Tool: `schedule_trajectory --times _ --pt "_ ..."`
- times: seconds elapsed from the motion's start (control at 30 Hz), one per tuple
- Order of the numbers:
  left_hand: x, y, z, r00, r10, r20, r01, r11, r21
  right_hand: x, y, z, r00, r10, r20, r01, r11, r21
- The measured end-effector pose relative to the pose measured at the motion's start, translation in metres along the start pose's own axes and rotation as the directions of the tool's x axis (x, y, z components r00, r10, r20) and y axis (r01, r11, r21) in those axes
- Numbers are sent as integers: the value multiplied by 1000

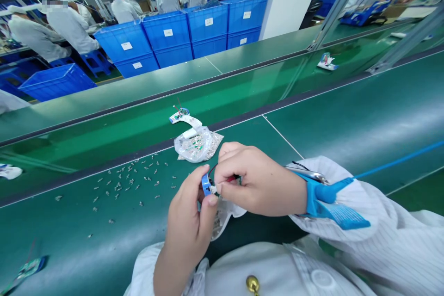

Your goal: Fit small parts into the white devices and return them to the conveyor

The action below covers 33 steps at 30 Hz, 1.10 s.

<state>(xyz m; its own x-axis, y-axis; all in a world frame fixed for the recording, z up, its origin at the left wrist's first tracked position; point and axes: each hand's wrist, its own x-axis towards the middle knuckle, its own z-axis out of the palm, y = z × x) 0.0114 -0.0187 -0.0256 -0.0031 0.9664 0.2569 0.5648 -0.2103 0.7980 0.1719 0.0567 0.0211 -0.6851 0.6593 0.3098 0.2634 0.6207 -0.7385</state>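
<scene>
Pinching a small blue component (207,184), the left grip (189,215) is closed; the right grip (256,180) curls shut around a red wire (231,178).

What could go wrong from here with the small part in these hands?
The thin red wire on the small blue-edged part, gripped between the left hand and right hand, might be strained or pulled loose. The loose metal pieces scattered on the green bench surface could be knocked aside or lost if a sleeve sweeps across them.
</scene>
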Motion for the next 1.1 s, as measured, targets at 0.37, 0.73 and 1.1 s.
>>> schedule_trajectory --times 0.37,0.73,1.1 --pt "-2 23 20 951 -298 -79 302 952 39 -4 -5 11 950 283 -130 -258 949 179" --pt "5 24 29 964 -238 -118 263 805 531 -13 1 38 820 519 -240 -423 833 357" --pt "0 12 27 990 -113 -80 138 785 604 -11 -7 31 858 507 -84 -441 810 386"
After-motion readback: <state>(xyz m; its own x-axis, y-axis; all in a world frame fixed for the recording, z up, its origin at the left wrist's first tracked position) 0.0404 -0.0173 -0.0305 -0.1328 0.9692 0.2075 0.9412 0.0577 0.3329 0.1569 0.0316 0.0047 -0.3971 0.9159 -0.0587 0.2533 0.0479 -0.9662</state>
